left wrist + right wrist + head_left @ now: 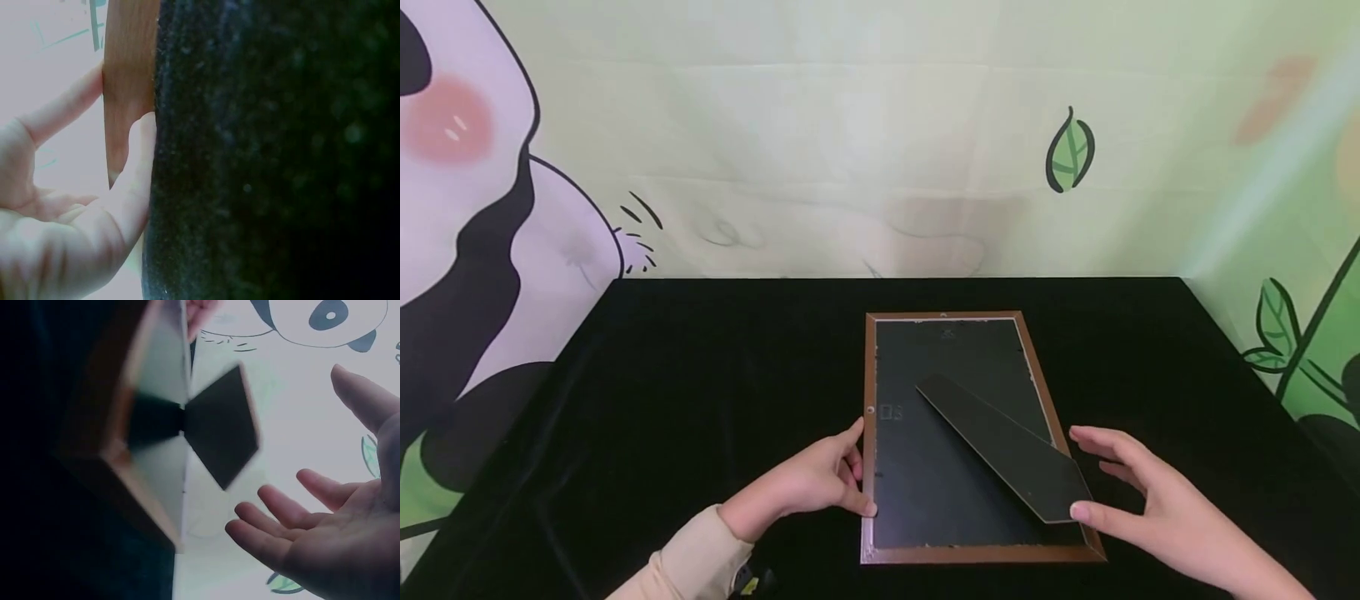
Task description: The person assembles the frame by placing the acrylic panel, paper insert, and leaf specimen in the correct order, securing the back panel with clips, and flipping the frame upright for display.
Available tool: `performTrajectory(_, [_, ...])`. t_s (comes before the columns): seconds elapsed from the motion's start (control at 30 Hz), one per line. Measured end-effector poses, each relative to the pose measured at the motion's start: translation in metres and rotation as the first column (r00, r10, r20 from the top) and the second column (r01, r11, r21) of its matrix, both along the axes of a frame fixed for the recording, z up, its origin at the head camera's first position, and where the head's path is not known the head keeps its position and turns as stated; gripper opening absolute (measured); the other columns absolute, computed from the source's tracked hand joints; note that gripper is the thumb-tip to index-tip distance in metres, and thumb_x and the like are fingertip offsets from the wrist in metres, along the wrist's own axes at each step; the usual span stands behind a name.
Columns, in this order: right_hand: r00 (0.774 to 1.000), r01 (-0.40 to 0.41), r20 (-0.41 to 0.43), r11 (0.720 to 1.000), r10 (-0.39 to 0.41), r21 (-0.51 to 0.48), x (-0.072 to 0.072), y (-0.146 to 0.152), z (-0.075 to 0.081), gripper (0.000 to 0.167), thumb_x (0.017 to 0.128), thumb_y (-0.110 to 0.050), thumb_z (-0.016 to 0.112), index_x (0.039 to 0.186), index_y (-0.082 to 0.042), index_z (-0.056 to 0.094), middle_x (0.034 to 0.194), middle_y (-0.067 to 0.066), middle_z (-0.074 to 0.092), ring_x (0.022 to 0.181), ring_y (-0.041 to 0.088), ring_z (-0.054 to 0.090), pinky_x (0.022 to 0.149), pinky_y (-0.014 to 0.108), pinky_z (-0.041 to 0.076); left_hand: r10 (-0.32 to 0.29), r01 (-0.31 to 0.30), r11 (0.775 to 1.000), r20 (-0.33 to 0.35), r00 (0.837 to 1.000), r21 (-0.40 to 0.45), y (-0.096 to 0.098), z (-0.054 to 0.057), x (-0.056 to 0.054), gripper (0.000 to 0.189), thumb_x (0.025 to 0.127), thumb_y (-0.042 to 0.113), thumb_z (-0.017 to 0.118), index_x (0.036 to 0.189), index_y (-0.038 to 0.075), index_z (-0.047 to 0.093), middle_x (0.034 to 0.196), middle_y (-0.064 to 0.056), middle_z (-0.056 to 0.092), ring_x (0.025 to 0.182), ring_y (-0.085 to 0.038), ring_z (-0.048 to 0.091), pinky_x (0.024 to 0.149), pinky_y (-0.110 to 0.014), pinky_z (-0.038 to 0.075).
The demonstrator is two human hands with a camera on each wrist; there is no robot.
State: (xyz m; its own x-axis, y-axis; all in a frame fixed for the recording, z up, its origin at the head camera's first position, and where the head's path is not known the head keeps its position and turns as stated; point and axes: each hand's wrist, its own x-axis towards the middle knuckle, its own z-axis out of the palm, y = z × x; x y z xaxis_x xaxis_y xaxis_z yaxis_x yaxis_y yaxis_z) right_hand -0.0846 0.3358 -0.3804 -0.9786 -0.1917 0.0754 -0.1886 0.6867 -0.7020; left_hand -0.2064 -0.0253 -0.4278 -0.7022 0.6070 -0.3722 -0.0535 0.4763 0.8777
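Note:
A picture frame (1060,425) with a brown wooden border lies face down, its black backing board (940,358) uppermost. From the backing, the black easel stand (1015,458) is raised at an angle toward the lower right. My left hand (823,475) holds the frame's left edge, thumb near the lower corner and forefinger farther up. The left wrist view has its thumb and finger on either side of the wooden edge (128,69). Beside the stand's free end, my right hand (1150,500) has its fingers spread. In the right wrist view, a gap separates these fingers from the stand (222,431).
A black cloth (700,375) covers the table under the frame. Behind it hangs a pale green backdrop (820,150) printed with a panda and leaves. Close to the left sleeve (700,554), a small dark object (748,581) shows at the bottom edge.

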Motion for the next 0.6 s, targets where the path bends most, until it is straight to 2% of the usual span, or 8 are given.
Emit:
performTrajectory(0.1, [0.998,0.039,0.043,0.999,-0.039,-0.001,0.012,-0.002,-0.011,0.071,0.082,-0.025,0.078,0.141,-0.01,0.041,0.14,0.012,0.047,0.117,-0.013,0.041,0.09,0.01,0.042,-0.001,0.001,1.0,-0.005,1.0,0.002,0.0,0.0,0.0,0.111,0.07,0.003,0.084,0.154,0.002,0.01,0.091,-0.011,0.052,0.068,-0.02,0.057,0.059,-0.031,0.046])
performTrajectory(0.2, [0.996,0.07,0.052,0.997,-0.071,0.019,0.019,-0.005,-0.021,0.074,0.081,-0.028,0.078,0.142,-0.01,0.04,0.141,0.01,0.045,0.117,-0.013,0.039,0.09,0.012,0.044,0.002,-0.002,1.0,-0.007,1.0,0.0,-0.001,0.0,0.0,0.111,0.07,0.003,0.084,0.154,0.003,0.011,0.092,-0.012,0.052,0.069,-0.02,0.058,0.06,-0.031,0.046])
performTrajectory(0.33, [0.991,0.12,0.054,0.99,-0.124,0.075,0.022,-0.008,-0.032,0.079,0.08,-0.034,0.079,0.143,-0.007,0.039,0.141,0.012,0.045,0.121,0.006,0.045,0.09,0.017,0.047,0.005,-0.005,1.0,-0.013,1.0,-0.009,-0.001,-0.001,0.0,0.111,0.071,0.004,0.084,0.154,0.005,0.011,0.092,-0.011,0.052,0.07,-0.021,0.058,0.06,-0.032,0.047])
performTrajectory(0.47, [0.977,0.166,0.117,0.98,-0.179,0.113,0.025,-0.011,-0.041,0.084,0.082,-0.038,0.076,0.145,-0.001,0.034,0.142,0.019,0.042,0.122,0.032,0.047,0.093,0.04,0.05,0.003,-0.003,1.0,-0.018,1.0,-0.016,0.0,0.0,0.0,0.11,0.071,0.005,0.084,0.154,0.005,0.012,0.092,-0.011,0.052,0.07,-0.021,0.058,0.061,-0.032,0.046])
performTrajectory(0.57, [0.969,0.168,0.163,0.978,-0.187,0.124,0.028,-0.013,-0.047,0.085,0.084,-0.041,0.073,0.146,0.001,0.032,0.144,0.023,0.038,0.124,0.041,0.045,0.092,0.057,0.045,0.003,-0.003,1.0,-0.023,1.0,-0.017,0.0,0.0,0.0,0.11,0.071,0.004,0.084,0.154,0.005,0.012,0.092,-0.011,0.052,0.07,-0.021,0.058,0.061,-0.032,0.047])
performTrajectory(0.6, [0.97,0.16,0.164,0.98,-0.178,0.121,0.028,-0.014,-0.049,0.084,0.085,-0.041,0.072,0.146,0.001,0.033,0.145,0.024,0.037,0.125,0.043,0.044,0.091,0.059,0.045,0.002,-0.002,1.0,-0.026,1.0,-0.013,0.0,0.0,0.0,0.11,0.071,0.004,0.084,0.154,0.005,0.012,0.092,-0.011,0.052,0.07,-0.021,0.058,0.061,-0.031,0.047])
